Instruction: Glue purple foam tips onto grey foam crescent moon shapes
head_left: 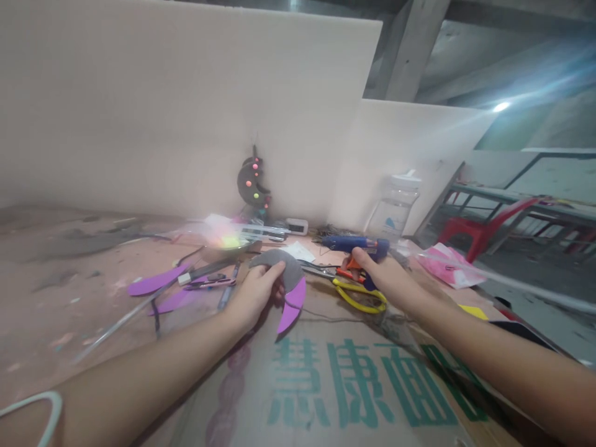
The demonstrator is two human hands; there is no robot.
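Between the thumb and fingers of my left hand (261, 287) is a grey and purple crescent-shaped piece (293, 298), its pointed purple end hanging toward me. A thin dark cord trails from it to the right. My right hand (372, 270) grips a blue glue gun (347, 243) with an orange trigger, its nozzle pointing left. Just below the glue gun lie yellow-handled scissors (358, 295). Purple leaf-shaped pieces (158, 282) lie left of my left hand, near a pink-handled tool (214, 282).
A dark crescent ornament with coloured dots (251, 183) hangs against the white board (186, 112). At the back right stands a clear water bottle (393, 205). Pink plastic packaging (447, 264) lies at the right edge. Printed cardboard (298, 422) covers the near surface. Beyond is a red chair (484, 226).
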